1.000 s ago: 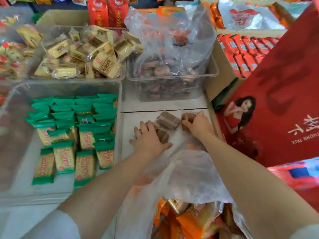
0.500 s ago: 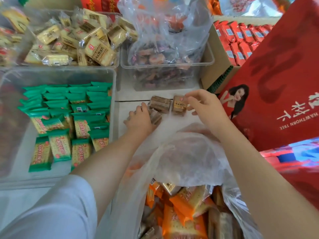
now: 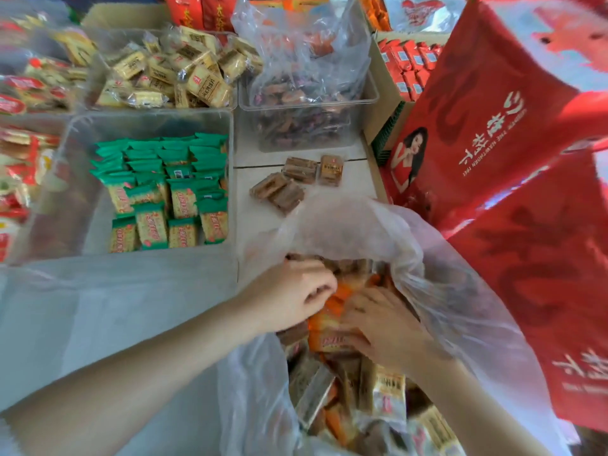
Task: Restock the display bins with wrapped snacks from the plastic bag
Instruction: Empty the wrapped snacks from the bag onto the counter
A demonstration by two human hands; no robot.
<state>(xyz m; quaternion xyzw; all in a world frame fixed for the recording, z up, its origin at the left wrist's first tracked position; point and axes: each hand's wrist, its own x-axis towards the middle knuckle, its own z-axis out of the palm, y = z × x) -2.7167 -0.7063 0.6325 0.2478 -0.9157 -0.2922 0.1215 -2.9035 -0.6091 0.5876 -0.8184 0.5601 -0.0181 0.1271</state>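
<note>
Bare table point(image 3: 357, 179) — open strip around the brown snacks point(image 3: 289, 184). Left of them: green-snack bin point(image 3: 227, 133) wall. Behind: clear bin point(image 3: 368, 103). Right: red cartons point(image 3: 487, 126). In front — plastic bag point(image 3: 362, 225) rim, raised.

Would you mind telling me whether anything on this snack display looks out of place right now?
Yes: a few brown wrapped snacks lie loose and askew on the white shelf, outside any bin, while the neighbouring green packets sit inside theirs.
</note>
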